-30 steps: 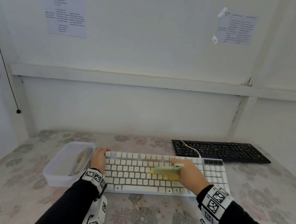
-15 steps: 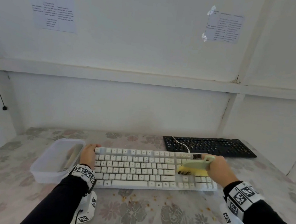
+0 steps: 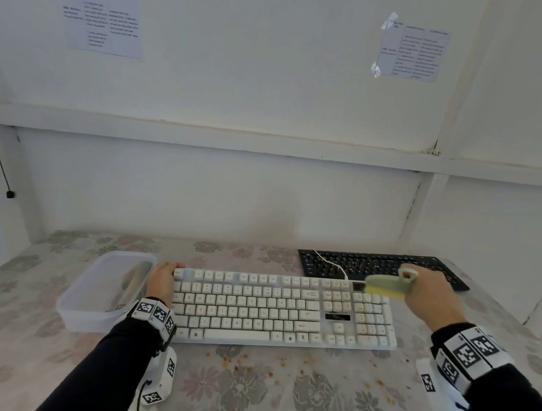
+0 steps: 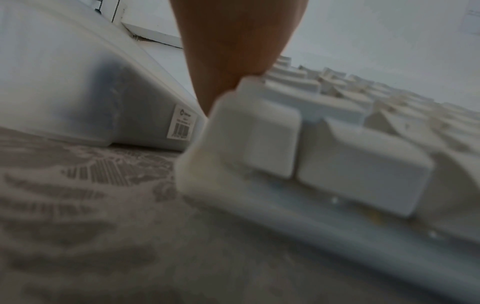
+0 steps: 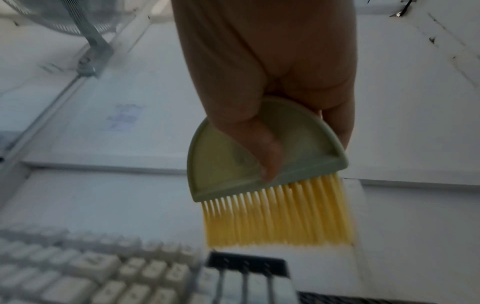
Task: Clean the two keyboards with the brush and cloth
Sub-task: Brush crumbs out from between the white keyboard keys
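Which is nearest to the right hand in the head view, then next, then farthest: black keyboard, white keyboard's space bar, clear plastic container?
From the right hand, which holds the brush:
1. Black keyboard, just behind the hand.
2. Space bar, front row of the white keyboard.
3. Clear plastic container, far left, beside the left hand.

Your brush (image 5: 265, 156) has a pale green body and yellow bristles. The near keyboard (image 3: 273, 308) is white with a small black panel at its upper right; the far keyboard (image 3: 379, 265), upper right of the bench (image 3: 277, 398), is black. The bench cover shows grey and pink flowers, dotted with orange-brown crumbs. Your sleeves are black, with black-and-white checkered wristbands.
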